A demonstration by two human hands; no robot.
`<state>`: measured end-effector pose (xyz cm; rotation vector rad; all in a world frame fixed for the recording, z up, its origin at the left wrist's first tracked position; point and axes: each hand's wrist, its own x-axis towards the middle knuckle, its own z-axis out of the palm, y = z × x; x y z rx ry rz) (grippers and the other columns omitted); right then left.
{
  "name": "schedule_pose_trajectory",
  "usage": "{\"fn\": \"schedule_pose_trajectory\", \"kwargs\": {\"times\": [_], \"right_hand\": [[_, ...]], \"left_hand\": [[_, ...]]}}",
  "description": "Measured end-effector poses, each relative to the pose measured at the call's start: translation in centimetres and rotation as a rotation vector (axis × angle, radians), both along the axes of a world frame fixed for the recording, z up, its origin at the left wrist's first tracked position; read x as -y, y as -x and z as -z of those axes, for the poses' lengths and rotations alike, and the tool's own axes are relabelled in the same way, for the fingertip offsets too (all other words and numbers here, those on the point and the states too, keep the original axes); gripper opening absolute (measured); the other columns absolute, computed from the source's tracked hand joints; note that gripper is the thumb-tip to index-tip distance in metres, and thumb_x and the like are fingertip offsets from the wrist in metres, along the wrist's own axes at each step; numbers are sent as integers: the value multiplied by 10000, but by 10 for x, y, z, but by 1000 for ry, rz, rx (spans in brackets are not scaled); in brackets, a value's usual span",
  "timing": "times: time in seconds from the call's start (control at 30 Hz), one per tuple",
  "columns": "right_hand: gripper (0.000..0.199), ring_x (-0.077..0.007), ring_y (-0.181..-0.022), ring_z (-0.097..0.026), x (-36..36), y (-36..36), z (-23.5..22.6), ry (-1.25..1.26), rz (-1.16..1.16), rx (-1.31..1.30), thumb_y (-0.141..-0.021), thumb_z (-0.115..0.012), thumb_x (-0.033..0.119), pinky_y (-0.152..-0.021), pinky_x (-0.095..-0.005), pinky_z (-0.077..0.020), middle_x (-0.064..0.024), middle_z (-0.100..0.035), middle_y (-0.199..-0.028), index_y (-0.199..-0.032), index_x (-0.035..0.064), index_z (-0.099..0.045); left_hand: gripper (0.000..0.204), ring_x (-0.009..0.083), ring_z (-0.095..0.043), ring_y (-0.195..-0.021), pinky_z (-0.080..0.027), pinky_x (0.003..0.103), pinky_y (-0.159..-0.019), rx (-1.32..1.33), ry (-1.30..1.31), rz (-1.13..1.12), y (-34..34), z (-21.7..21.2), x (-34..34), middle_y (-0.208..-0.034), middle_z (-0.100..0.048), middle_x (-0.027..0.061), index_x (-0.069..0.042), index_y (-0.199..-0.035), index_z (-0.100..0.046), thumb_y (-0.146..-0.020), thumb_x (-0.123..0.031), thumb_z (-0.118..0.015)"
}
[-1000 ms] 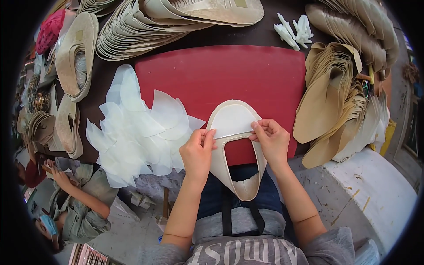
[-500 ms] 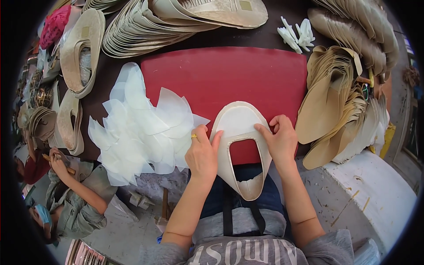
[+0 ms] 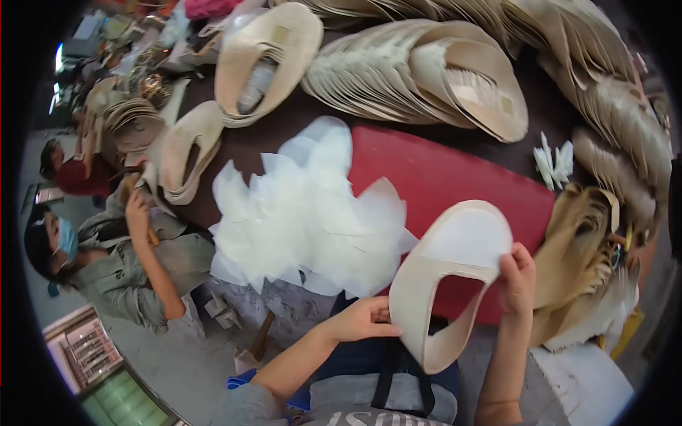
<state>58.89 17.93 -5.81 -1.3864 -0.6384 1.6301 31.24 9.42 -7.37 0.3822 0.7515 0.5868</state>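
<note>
A cream shoe upper [image 3: 412,302] with a white translucent piece [image 3: 462,238] lying inside its toe is held tilted over the near edge of a red mat [image 3: 440,170]. My right hand [image 3: 518,280] pinches its right edge beside the toe. At its left side edge, my left hand [image 3: 366,317] is closed, with the thumb against the upper and some fingertips hidden behind it. Left of the upper lies a loose heap of translucent white toe-shaped pieces [image 3: 305,227], partly over the mat.
Stacked cream uppers [image 3: 469,57] line the far side, with another stack [image 3: 302,35] at far left. Tan shaped pieces [image 3: 568,263] and small white sticks [image 3: 554,163] are to the right. A masked co-worker [image 3: 121,263] at left grips a wooden-handled tool.
The view has swung left. The upper has turned and tilted to the right. My left hand has moved from the toe down to the upper's side; my right hand still holds the right edge.
</note>
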Motion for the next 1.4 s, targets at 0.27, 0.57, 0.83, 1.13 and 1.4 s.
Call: {"fn": "schedule_pose_trajectory", "kwargs": {"times": [0.27, 0.57, 0.83, 1.13, 1.4], "right_hand": [[324, -102, -733, -559, -46, 59, -19, -94, 165, -82, -1009, -459, 303, -663, -207, -468, -52, -599, -858, -1023, 20, -616], [203, -176, -909, -582, -120, 60, 10, -513, -37, 724, -931, -581, 147, -783, -240, -456, -62, -603, -1036, -1076, 20, -643], [333, -226, -1131, -519, -201, 20, 54, -750, -388, 994, -822, -679, 94, -1009, -333, -359, -85, -523, -1337, -1153, 66, -674], [291, -110, -948, -579, -226, -21, 41, -53, -303, 191, -856, -683, 224, -839, -196, -382, -41, -685, -1013, -1107, 78, -694], [295, -116, -1059, -594, -152, -26, -131, -730, 219, 1141, -943, -557, 165, -924, -247, -457, -39, -645, -1207, -1171, 1, -648]], "left_hand": [[198, 121, -561, -807, -450, 225, -720, -912, -1075, -813, 147, -114, -149, -951, -659, 54, 14, -1094, -622, -923, -33, -533], [417, 241, -597, -933, -403, 420, -982, -2456, -1437, 257, 208, 41, -244, -973, -642, 47, -112, -1251, -528, -848, -143, -628], [504, 271, -576, -986, -267, 520, -1078, -2437, -1159, 202, 217, 42, -262, -975, -656, 79, -141, -1311, -491, -847, -269, -640], [569, 247, -517, -1190, -293, 434, -1068, -1856, -1286, 33, 175, 25, -207, -1348, -522, 82, -93, -1380, -431, -857, -195, -630], [386, 291, -520, -1167, -381, 413, -1032, -1528, -1095, -113, 116, 52, -41, -1272, -551, 114, -20, -1198, -565, -824, -72, -645]]}}
